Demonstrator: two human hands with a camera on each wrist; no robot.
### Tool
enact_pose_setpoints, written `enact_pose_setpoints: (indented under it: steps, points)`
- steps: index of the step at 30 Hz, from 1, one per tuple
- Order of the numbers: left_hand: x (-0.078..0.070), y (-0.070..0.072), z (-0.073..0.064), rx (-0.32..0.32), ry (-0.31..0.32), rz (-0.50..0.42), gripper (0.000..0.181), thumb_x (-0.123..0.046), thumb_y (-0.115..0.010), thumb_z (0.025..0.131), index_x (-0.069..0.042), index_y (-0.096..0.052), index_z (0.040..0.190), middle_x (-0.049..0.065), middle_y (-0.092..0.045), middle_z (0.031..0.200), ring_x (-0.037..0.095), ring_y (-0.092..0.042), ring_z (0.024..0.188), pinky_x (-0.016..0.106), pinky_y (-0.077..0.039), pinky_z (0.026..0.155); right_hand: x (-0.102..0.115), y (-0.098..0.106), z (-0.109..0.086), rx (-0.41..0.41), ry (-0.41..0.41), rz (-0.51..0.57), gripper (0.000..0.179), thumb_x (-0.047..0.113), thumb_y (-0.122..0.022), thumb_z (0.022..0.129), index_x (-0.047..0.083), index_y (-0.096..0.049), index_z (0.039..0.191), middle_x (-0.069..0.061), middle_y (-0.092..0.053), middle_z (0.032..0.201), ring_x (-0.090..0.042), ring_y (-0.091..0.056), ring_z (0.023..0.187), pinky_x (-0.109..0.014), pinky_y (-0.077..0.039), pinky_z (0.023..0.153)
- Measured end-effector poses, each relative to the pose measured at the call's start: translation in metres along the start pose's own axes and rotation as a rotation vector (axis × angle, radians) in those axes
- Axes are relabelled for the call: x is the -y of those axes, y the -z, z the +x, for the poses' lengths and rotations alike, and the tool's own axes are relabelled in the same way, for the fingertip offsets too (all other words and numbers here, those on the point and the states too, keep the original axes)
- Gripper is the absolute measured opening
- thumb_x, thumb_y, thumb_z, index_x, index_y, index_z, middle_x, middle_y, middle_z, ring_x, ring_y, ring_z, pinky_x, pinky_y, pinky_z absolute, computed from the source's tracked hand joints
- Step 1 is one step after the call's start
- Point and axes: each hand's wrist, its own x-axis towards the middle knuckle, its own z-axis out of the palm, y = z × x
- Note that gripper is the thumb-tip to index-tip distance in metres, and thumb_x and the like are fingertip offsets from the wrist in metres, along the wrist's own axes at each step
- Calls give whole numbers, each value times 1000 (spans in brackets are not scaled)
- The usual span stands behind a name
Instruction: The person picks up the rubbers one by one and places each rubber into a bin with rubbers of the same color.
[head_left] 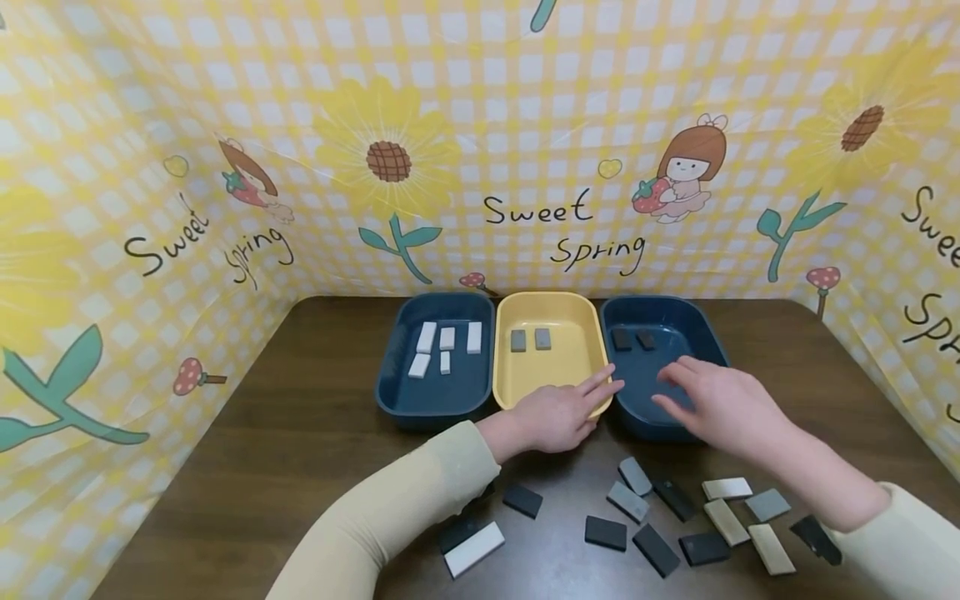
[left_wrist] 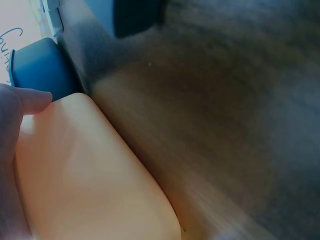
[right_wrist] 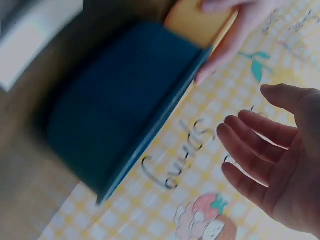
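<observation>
My left hand grips the front right corner of the yellow tray, two fingers reaching over its rim toward the right blue tray. In the left wrist view, a digit lies along the top of the yellow tray's outer wall. Above the right blue tray hovers my right hand, fingers relaxed and apart; the right wrist view shows nothing in that hand. Two black blocks lie in the right tray. The yellow tray holds two grey blocks.
White blocks lie in the left blue tray. Black, grey and pale blocks are scattered on the brown table in front. Near my left sleeve lies a white block. A patterned cloth stands behind.
</observation>
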Motion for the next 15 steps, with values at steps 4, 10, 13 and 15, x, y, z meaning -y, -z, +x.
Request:
enact_pose_setpoints:
  steps: [4,10,13,15]
  points:
    - [0,1,-1,-2,-1,8,67,-29,-53,100,-26,-16,157,-6,-2,163,4,-51,61,16,-40,53,20,-6,-10,-95,135,37,25,34,-71,89,10,-70,91,3,-61,77,-5,-51,58,-23,-46,51]
    - [-1,0,0,8,4,-2,66,-29,-52,101,-26,-16,157,-6,-2,163,4,-51,63,16,-40,53,49,-20,-27,-195,323,115,51,47,-33,102,14,-69,89,7,-59,78,-6,-53,63,-26,-48,54]
    - [-1,0,0,7,11,-2,67,-30,-52,100,-28,-16,157,-7,-3,163,4,-51,64,16,-40,53,59,-27,-34,-198,389,142,40,41,-43,102,14,-69,89,7,-59,80,-8,-54,65,-26,-50,58]
    - [-1,1,1,6,12,3,68,-30,-53,100,-28,-16,157,-7,-3,163,4,-52,65,16,-41,54,65,-30,-38,-177,416,156,31,38,-50,100,15,-69,90,7,-59,80,-7,-54,67,-25,-50,60]
